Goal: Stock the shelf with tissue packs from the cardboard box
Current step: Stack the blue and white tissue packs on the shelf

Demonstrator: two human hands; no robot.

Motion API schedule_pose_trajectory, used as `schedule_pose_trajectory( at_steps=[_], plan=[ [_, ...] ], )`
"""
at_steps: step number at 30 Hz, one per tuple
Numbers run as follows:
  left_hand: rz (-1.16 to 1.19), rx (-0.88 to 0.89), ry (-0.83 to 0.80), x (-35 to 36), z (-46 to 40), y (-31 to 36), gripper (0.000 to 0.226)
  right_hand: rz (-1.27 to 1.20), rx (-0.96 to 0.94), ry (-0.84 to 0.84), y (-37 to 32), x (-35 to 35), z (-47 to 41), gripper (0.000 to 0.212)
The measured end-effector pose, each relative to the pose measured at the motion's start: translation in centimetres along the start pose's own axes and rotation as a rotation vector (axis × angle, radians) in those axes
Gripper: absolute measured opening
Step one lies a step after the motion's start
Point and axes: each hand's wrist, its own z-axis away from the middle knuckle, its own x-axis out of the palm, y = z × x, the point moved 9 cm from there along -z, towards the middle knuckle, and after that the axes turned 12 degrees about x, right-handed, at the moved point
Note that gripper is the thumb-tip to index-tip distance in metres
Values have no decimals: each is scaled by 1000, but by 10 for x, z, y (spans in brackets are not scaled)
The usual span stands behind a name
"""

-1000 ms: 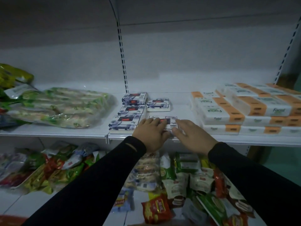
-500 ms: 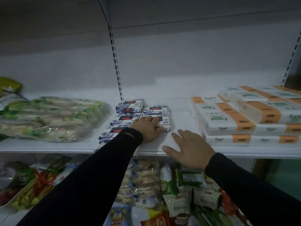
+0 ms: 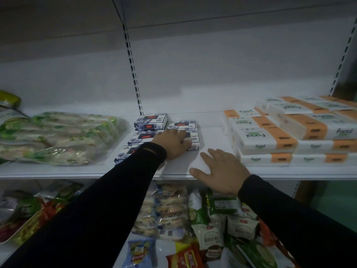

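Two hands: left hand [image 3: 173, 145] fingers rest on half-hidden tissue pack [image 3: 193, 141]; right hand [image 3: 222, 171] fingers spread, empty.

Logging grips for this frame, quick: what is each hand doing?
Left hand: open, fingers resting on a small tissue pack.
Right hand: open, flat on the shelf, holding nothing.
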Motion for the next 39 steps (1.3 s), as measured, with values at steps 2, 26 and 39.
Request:
schedule_pose_trajectory(
  at_steps=[2, 26, 39],
  plan=[
    [37, 24, 36, -15, 17, 12, 48, -2, -1, -12, 0, -4, 2, 87],
    [681, -335, -314, 300, 305, 104, 44, -322, 142, -497, 47, 240, 248, 66],
    [1023, -1159, -495, 529, 414, 92, 67, -319, 63, -912, -15, 490, 227, 64]
  ],
)
